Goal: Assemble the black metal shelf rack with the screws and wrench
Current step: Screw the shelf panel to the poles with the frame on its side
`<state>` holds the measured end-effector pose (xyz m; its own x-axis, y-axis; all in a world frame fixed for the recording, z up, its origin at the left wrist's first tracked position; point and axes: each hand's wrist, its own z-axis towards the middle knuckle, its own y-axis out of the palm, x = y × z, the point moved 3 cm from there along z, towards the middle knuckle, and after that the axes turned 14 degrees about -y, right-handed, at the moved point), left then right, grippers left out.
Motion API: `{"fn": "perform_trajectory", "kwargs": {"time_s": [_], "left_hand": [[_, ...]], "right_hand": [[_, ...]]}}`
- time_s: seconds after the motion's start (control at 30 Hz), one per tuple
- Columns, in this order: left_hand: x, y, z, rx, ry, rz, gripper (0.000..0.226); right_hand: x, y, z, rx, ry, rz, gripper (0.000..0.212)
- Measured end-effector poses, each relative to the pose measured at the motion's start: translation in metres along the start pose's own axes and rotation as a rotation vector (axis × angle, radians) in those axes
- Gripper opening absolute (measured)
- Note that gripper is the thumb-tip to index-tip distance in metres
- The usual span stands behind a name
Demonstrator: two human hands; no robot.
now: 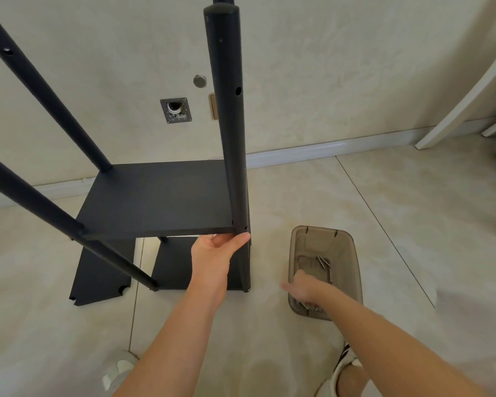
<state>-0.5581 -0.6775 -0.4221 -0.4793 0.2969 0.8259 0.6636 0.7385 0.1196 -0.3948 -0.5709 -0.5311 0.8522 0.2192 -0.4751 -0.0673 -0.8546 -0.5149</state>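
- Black metal shelf rack (155, 196) stands centre-left, half built.
- Left hand (212, 253) clasps its shelf corner, mid-frame; slackening could drop that seemingly unscrewed shelf.
- Right hand (301, 287), lower right, blurs inside the smoky translucent plastic bin (352, 253) of steel screws (322, 262); grip unclear.

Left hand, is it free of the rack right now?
No, the left hand grips the front post just under the shelf corner.
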Motion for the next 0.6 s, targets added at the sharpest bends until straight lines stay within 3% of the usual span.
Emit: {"fn": "perform_trajectory", "kwargs": {"time_s": [0.07, 0.23, 0.6], "left_hand": [[0.000, 0.000, 0.000, 0.002, -0.005, -0.004, 0.014], [0.000, 0.001, -0.001, 0.017, -0.008, -0.016, 0.018], [-0.001, 0.001, -0.002, 0.052, -0.024, 0.009, 0.023]], "right_hand": [[0.001, 0.012, 0.006, 0.030, 0.004, 0.002, 0.072], [-0.002, 0.022, 0.014, 0.136, -0.032, -0.053, 0.048], [-0.025, 0.067, 0.019, -0.079, -0.182, -0.051, 0.075]]}}
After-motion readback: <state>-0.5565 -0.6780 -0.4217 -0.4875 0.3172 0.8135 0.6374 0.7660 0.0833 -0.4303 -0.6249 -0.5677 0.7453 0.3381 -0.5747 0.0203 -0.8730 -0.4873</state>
